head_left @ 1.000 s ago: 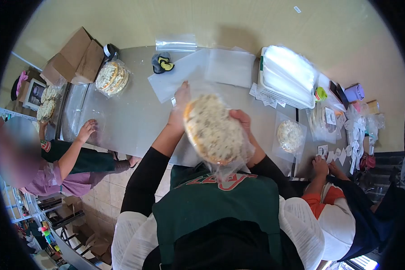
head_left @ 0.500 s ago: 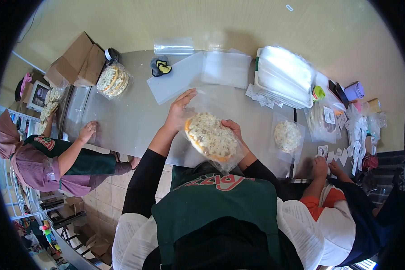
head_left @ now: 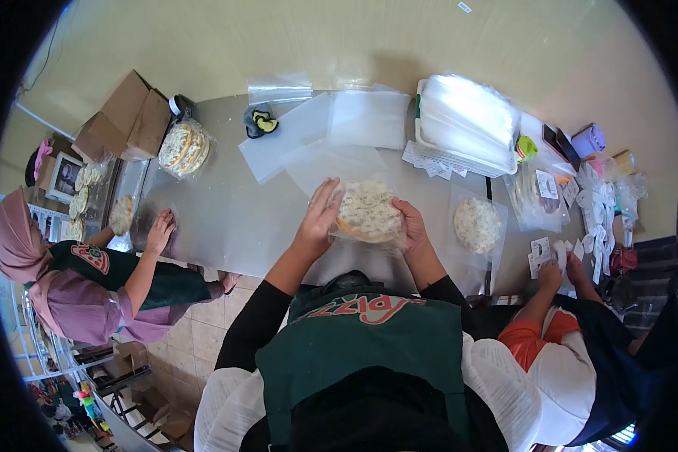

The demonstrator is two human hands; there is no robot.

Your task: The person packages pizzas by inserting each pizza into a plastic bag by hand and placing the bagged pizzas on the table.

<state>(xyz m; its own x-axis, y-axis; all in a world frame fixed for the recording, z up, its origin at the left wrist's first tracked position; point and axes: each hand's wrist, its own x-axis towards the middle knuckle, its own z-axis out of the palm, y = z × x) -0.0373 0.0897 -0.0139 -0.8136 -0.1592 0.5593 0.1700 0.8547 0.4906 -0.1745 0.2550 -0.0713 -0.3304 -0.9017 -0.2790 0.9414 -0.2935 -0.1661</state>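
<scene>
A round pizza [head_left: 370,211] in a clear plastic bag is held between my hands above the grey table. My left hand [head_left: 322,215] lies along its left edge, fingers pressed against the bag. On the opposite edge, my right hand [head_left: 410,224] grips the bag with the thumb on top. The bag's loose part spreads forward over the table, near flat clear bags [head_left: 368,119]. To the right, another pizza [head_left: 477,225] lies on a clear bag.
A white basket [head_left: 459,162] of plastic bags stands at the back right. Bagged pizzas [head_left: 184,149] and a cardboard box [head_left: 128,117] are at the left. One co-worker at left holds a small pizza [head_left: 121,216]; another at right handles labels [head_left: 540,251].
The bagged pizza has moved forward, away from my body, and lies flatter. My left hand has come down onto its left edge. The left co-worker has lifted a small pizza.
</scene>
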